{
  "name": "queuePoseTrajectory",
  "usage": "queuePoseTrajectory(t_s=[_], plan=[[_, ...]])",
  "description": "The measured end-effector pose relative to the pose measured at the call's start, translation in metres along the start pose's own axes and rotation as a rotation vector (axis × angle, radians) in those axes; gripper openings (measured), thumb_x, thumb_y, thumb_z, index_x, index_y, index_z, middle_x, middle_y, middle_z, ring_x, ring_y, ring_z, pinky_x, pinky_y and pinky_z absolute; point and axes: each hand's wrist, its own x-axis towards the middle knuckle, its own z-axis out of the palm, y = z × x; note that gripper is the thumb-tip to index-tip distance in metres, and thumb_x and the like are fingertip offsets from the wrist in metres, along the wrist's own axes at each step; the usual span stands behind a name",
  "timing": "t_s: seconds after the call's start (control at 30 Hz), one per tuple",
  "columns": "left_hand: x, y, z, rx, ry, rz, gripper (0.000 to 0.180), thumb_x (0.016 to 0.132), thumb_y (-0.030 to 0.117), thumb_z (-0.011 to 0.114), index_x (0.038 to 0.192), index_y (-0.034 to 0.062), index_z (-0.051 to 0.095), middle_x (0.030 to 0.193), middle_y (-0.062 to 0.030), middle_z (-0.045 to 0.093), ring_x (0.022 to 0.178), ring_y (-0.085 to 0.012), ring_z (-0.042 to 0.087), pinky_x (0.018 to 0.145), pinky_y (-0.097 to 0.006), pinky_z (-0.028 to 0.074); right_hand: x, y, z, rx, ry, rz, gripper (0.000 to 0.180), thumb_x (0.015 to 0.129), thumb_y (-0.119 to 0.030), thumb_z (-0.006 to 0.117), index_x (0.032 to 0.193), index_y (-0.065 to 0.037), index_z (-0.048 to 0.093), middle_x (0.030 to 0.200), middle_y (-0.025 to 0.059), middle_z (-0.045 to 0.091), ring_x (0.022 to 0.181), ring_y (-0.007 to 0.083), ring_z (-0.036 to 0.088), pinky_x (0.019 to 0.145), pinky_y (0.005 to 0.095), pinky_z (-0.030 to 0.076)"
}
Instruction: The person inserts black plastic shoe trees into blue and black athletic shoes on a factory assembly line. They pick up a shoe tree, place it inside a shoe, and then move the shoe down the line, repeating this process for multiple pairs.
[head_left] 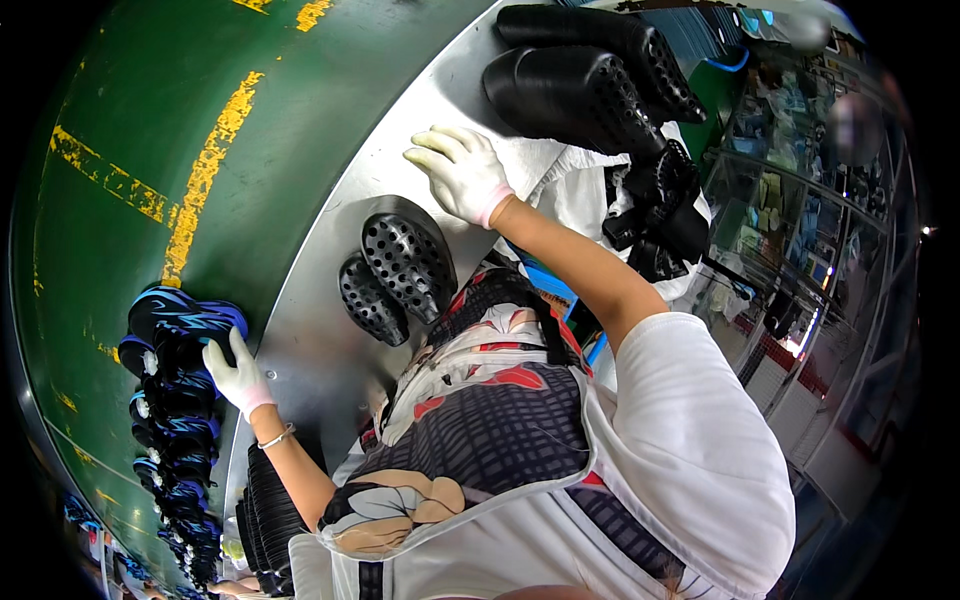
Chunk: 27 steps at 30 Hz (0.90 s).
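My left hand point(240, 378), in a white glove, is at the near side of a row of black-and-blue sandals point(195, 312). Its thumb and fingers are apart beside the topmost pair; whether they touch it I cannot tell. Farther right, my gloved right hand point(462, 175) has its fingers stretched out above the bright metal ledge point(325, 255), holding nothing. Two black foot-shaped forms with hole-dotted faces, a larger one point(405, 255) and a smaller one point(372, 300), lie on the ledge between my hands.
Beyond the ledge runs a green surface point(290, 110) with worn yellow lines. Tall black boot-like forms point(575, 95) lie at the ledge's far right end, near white cloth point(580, 175) and black strapped items point(665, 215). Cluttered racks point(790, 200) stand at right.
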Motion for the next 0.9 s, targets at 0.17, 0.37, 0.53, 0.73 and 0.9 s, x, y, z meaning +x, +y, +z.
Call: queuePoseTrajectory(t_s=[0.17,0.37,0.53,0.73,0.9], plan=[[-0.006,0.006,0.000,0.045,0.034,-0.052,0.047,0.088,0.024,0.070,0.114,-0.0135,0.057,0.125,-0.0276,0.055,0.115,-0.0385,0.053,0.101,-0.039,0.041,-0.002,0.002,0.001,-0.025,-0.014,0.012,0.037,0.070,-0.006,0.062,0.105,-0.018,0.065,0.113,-0.0018,0.061,0.110,0.0232,0.054,0.094,0.0390,0.044],[0.001,0.014,-0.007,0.030,0.029,-0.070,0.052,0.089,0.029,0.068,0.118,-0.0130,0.056,0.128,-0.0257,0.054,0.117,-0.0358,0.053,0.102,-0.037,0.039,-0.006,0.006,-0.001,0.024,0.010,0.037,0.037,0.071,-0.004,0.063,0.105,-0.018,0.066,0.112,-0.0010,0.062,0.109,0.0240,0.055,0.093,0.0381,0.044],[0.006,0.007,-0.032,0.118,-0.026,-0.008,0.058,0.089,0.039,0.064,0.120,-0.0098,0.057,0.125,-0.0244,0.056,0.117,-0.0357,0.053,0.101,-0.038,0.040,-0.013,0.010,-0.001,0.088,-0.024,0.012,0.042,0.071,-0.013,0.063,0.113,-0.018,0.061,0.123,0.0008,0.057,0.118,0.0260,0.050,0.101,0.0423,0.040],[-0.009,0.071,-0.068,0.332,0.148,0.227,0.049,0.090,0.041,0.059,0.130,0.0118,0.057,0.129,-0.0202,0.051,0.112,-0.0354,0.055,0.093,-0.042,0.046,-0.035,0.017,0.019,-0.021,-0.011,0.094,0.038,0.082,-0.012,0.053,0.119,-0.014,0.060,0.126,0.0079,0.055,0.118,0.0272,0.051,0.102,0.0399,0.040],[-0.046,0.097,-0.077,0.422,0.262,0.266,0.060,0.089,0.041,0.059,0.140,0.0122,0.045,0.137,-0.0194,0.043,0.119,-0.0337,0.049,0.097,-0.041,0.045,-0.107,-0.023,-0.083,0.173,-0.204,0.396,0.024,0.079,-0.014,0.054,0.098,-0.011,0.068,0.090,0.0099,0.068,0.091,0.0285,0.064,0.082,0.0410,0.051]])
